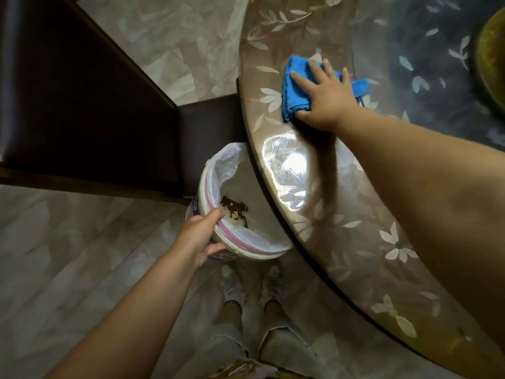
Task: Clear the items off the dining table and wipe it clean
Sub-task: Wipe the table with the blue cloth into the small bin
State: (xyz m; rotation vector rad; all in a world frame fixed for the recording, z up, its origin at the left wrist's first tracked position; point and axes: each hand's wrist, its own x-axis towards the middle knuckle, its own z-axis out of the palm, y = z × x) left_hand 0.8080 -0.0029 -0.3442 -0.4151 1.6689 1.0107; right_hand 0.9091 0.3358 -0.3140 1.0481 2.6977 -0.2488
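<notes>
Counter (322, 214) wiping looks to be the step in hand: the round dining top, under a clear floral cover, shows no dishes on the part in view, and the right hand (325, 97) lies flat with spread fingers on a folded blue cloth (296, 91) near the rim. The left hand (200, 236) grips the rim of a lined waste bucket (246, 250), fingers curled over the edge, holding it just below and partly under the counter's edge; brown food scraps (236, 210) lie in its white liner. My reading is that the next move calls for drawing the cloth toward the rim so any crumbs drop into the bucket, which means keeping the bucket's mouth right beneath the point where the cloth crosses the edge. No crumbs can be made out on the glossy surface, since glare and the leaf pattern mask them. A dark chair (90, 105) stands close beside the bucket. At the right edge a yellowish round object (492, 58) is cut off and cannot be identified, and the far side of the counter is out of view
</notes>
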